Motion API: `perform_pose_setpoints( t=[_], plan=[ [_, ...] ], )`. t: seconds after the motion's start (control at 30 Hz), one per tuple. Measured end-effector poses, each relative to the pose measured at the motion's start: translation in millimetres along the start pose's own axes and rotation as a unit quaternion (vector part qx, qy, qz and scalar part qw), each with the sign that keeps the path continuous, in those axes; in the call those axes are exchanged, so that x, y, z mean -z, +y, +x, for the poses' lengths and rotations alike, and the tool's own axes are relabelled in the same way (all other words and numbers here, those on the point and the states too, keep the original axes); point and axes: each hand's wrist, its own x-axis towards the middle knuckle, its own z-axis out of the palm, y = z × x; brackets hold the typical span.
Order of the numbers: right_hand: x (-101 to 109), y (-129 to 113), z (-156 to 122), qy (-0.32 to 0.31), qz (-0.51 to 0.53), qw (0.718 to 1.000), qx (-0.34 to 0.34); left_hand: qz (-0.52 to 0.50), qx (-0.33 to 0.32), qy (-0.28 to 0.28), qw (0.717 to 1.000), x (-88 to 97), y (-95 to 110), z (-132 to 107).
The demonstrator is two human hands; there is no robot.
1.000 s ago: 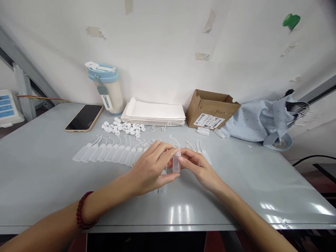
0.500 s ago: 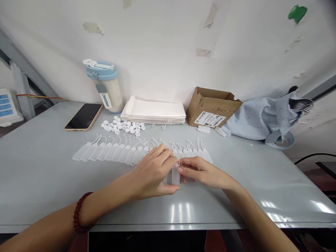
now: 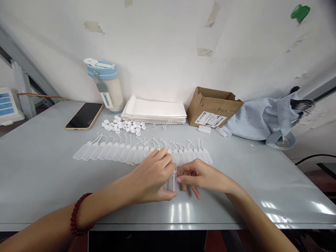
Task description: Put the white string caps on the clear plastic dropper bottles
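Over the table's front half, my left hand (image 3: 154, 171) is closed around small clear plastic bottles, its thumb under their lower ends. The nearest clear bottle (image 3: 172, 182) is upright in the picture, with a thin white strap at its top. My right hand (image 3: 201, 176) has thumb and index finger pinched at that bottle's upper right edge; its other fingers hang loosely apart. The exact fingertip contact is partly hidden. Just behind both hands lies a row of flat translucent bottles (image 3: 112, 152) with white strap tails; my left hand covers part of it.
White caps (image 3: 126, 126) lie in a pile behind the row, near white envelopes (image 3: 157, 111). A phone (image 3: 85, 116) and a blue-lidded cup (image 3: 110, 87) are at left. A cardboard box (image 3: 212, 108), loose clear bottles (image 3: 204, 129) and a blue cloth bag (image 3: 259, 117) stand at right.
Both hands have shifted slightly toward the table's front edge, with the clear bottle. The right hand's lower fingers have spread further apart.
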Motion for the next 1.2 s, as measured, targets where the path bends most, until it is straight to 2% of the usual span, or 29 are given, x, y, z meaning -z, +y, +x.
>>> perform_pose_setpoints(
  t=[0.27, 0.63, 1.2],
  plan=[
    [-7.3, 3.6, 4.5, 0.021, -0.014, 1.000, -0.016, 0.029, 0.010, -0.029, 0.999, -2.2, -0.7, -1.6],
    [-9.0, 1.5, 6.5, 0.017, -0.017, 0.999, -0.032, 0.029, 0.024, -0.046, 0.998, 0.8, 1.8, -3.4],
    [-7.9, 2.3, 7.9, 0.026, -0.014, 0.999, -0.035, 0.017, 0.034, -0.051, 0.998, 4.2, 3.3, -2.6]
  ],
)
